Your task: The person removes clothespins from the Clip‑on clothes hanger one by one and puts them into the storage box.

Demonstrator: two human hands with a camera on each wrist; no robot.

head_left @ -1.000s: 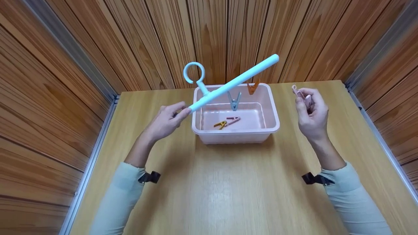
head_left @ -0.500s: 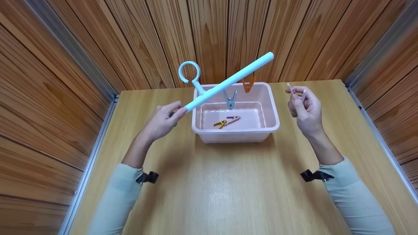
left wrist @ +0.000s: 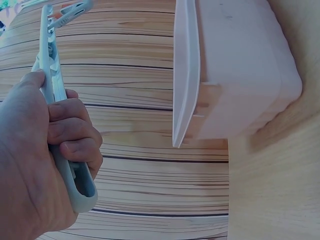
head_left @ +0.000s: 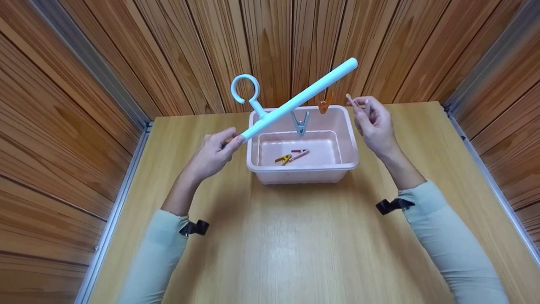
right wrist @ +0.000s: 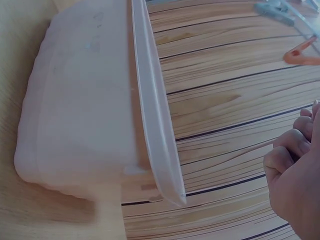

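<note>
My left hand [head_left: 211,154] grips the lower left end of a light blue hanger [head_left: 301,97], its bar slanting up to the right over the basin. An open ring hook sticks up from the bar. Below the bar hang a grey-blue clothespin [head_left: 301,128] and, farther right, an orange clothespin [head_left: 324,106]. To the right of the bar, my right hand [head_left: 377,126] pinches a pink clothespin [head_left: 351,100], apart from the hanger. That pin is barely visible in the right wrist view, where the right hand [right wrist: 295,165] shows curled fingers near the orange clothespin [right wrist: 300,56].
A pale pink basin [head_left: 303,168] stands at the back of the wooden table [head_left: 278,236]. Inside it lie a yellow clothespin [head_left: 286,158] and a pink-and-red clothespin [head_left: 300,154]. Wood-panelled walls [head_left: 270,50] rise behind and at both sides.
My right hand has moved left and away from me with the pink clothespin, closer to the hanger's right end. The hanger has shifted only slightly, still in my left hand.
</note>
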